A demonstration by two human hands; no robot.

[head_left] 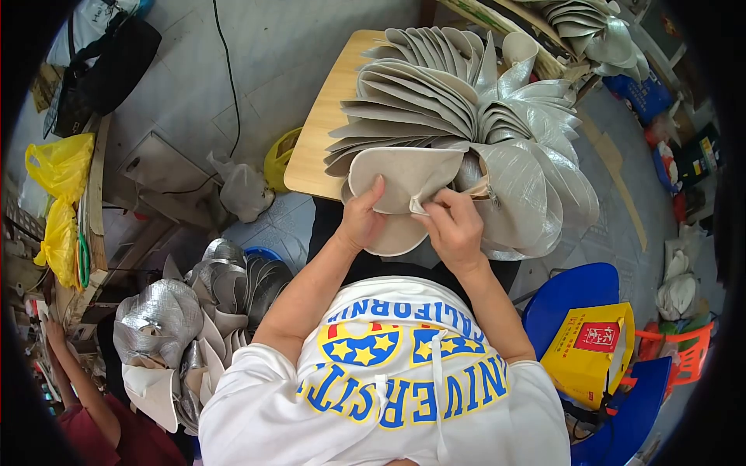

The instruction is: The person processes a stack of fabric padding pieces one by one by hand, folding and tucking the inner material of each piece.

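A rounded beige fabric piece [408,172] is held just in front of my body, at the near edge of the stack. My left hand [363,217] is closed on its left side, thumb on top and fingers mostly hidden beneath. With thumb and fingers, my right hand [454,227] pinches a folded corner at the piece's lower right. Another beige piece hangs below it. Beyond and to the right, many similar pieces with silver foil backing [536,186] lie fanned out in a joined chain.
The stack rests on a light wooden table [330,101]. More foil-backed pieces [159,318] are heaped at lower left, near another person's arm [89,388]. A blue chair [575,299] with a yellow bag [588,353] stands at right. A yellow bucket [278,159] sits left of the table.
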